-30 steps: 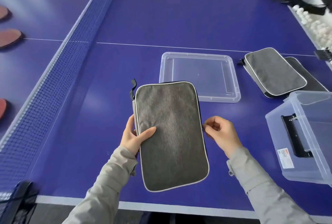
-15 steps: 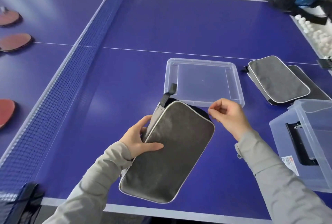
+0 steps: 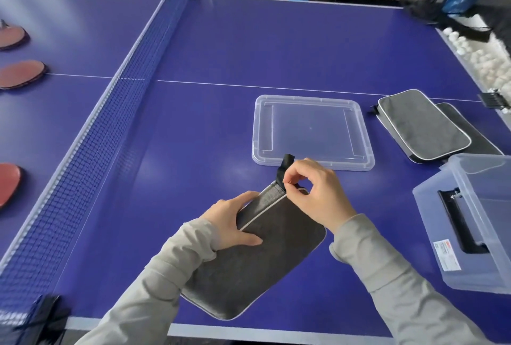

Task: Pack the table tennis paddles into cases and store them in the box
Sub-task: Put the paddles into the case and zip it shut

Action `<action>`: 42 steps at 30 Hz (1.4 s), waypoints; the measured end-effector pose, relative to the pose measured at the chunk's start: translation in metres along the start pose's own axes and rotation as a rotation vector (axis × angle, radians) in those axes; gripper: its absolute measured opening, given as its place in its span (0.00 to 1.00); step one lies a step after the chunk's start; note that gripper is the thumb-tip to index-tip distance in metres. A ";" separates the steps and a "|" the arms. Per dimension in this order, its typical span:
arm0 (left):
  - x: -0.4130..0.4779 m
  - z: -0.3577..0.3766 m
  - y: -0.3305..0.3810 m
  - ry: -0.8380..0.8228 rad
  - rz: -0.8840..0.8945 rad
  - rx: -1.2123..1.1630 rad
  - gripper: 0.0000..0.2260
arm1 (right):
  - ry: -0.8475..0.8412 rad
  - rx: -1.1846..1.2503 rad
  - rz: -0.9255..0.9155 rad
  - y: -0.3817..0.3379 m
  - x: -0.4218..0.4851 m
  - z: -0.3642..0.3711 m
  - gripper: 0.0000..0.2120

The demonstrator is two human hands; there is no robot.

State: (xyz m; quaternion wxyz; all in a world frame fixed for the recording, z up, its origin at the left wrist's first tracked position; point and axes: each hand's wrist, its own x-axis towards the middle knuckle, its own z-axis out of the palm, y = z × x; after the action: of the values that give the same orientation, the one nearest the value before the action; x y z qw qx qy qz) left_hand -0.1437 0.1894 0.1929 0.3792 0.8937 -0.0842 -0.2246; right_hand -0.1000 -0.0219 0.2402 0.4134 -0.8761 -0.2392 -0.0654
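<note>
A grey fabric paddle case [image 3: 262, 264] with white piping is held tilted above the near edge of the blue table. My left hand [image 3: 232, 223] grips its left side, thumb lying on the top face. My right hand [image 3: 318, 195] pinches the case's far corner beside its black strap, probably at the zipper pull, which is hidden by the fingers. Two more grey cases [image 3: 423, 126] lie stacked at the right. The clear storage box [image 3: 475, 223] stands at the right edge. Three red paddles [image 3: 20, 73] lie beyond the net at the left.
The box's clear lid [image 3: 312, 131] lies flat in the table's middle. The net [image 3: 105, 123] runs along the left. White balls [image 3: 481, 59] fill a trough at the far right. Bags stand on the floor past the table's far end.
The case has turned clockwise and tilted, its strap end swinging to the far right. My right hand moved from the case's right edge up to the strap corner and closed on it.
</note>
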 end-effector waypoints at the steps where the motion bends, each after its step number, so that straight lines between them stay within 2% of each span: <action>1: -0.001 0.000 -0.001 0.011 0.001 -0.009 0.35 | -0.002 0.003 0.002 0.000 0.000 0.001 0.06; 6: -0.004 0.006 -0.006 0.109 -0.046 -0.188 0.34 | 0.028 0.013 0.018 -0.001 -0.004 0.013 0.04; 9: -0.004 0.008 -0.009 0.183 -0.064 -0.387 0.29 | 0.063 0.009 0.111 0.002 -0.014 0.019 0.14; 11: -0.003 0.008 -0.011 0.255 -0.075 -0.573 0.28 | 0.097 0.078 0.217 0.004 -0.025 0.018 0.21; 15: 0.006 0.004 -0.010 0.463 -0.118 -0.920 0.25 | 0.176 0.233 0.501 0.008 -0.049 0.016 0.28; 18: 0.018 0.004 -0.005 0.612 -0.145 -1.074 0.22 | 0.289 0.337 0.667 0.004 -0.065 0.020 0.32; 21: 0.031 0.012 0.004 0.695 -0.209 -1.217 0.24 | 0.456 0.606 0.837 -0.004 -0.074 0.025 0.34; 24: 0.043 0.026 0.020 0.678 -0.292 -1.454 0.20 | 0.599 0.924 0.971 -0.011 -0.075 0.027 0.35; 27: 0.048 0.040 0.041 0.638 -0.267 -1.636 0.16 | 0.666 1.122 0.978 -0.010 -0.074 0.020 0.31; 30: 0.046 0.052 0.055 0.561 -0.214 -1.671 0.18 | 0.664 1.117 0.920 -0.006 -0.079 0.002 0.26; 33: 0.043 0.061 0.071 0.496 -0.157 -1.661 0.23 | 0.638 1.091 0.886 -0.001 -0.092 -0.017 0.26; 38: 0.042 0.087 0.115 0.353 -0.068 -1.543 0.28 | 0.754 1.055 0.851 0.014 -0.126 -0.060 0.25; 42: 0.039 0.120 0.155 0.282 -0.026 -1.427 0.18 | 0.799 1.054 0.834 0.034 -0.174 -0.127 0.23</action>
State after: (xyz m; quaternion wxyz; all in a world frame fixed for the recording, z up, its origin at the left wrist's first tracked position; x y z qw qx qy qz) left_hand -0.1622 -0.0082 0.2176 0.8744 0.4499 0.1431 -0.1121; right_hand -0.2259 -0.1998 0.2443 0.8201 -0.4919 0.2773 -0.0928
